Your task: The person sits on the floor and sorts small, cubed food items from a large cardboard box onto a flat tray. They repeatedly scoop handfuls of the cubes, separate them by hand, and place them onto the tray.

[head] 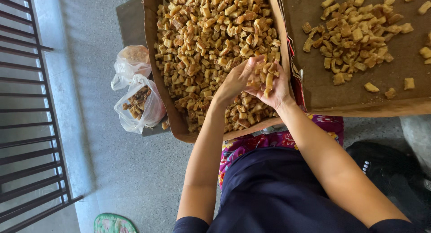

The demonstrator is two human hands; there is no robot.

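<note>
A cardboard tray (pixel 150 57) in front of me is heaped with several golden-brown fried chunks (pixel 206 31). Both hands meet over its right side. My right hand (pixel 277 90) is cupped palm up and holds a small pile of the chunks (pixel 265 75). My left hand (pixel 237 80) curls over that pile from the left, its fingers touching the pieces. A second cardboard tray (pixel 381 105) to the right carries a thinner scatter of the same chunks (pixel 354 35).
Two clear plastic bags (pixel 139 102) with brown pieces lie left of the tray on a grey surface. A dark metal railing (pixel 31 125) runs along the left. A black bag (pixel 395 170) sits at the lower right; a green mat (pixel 112 225) lies on the floor.
</note>
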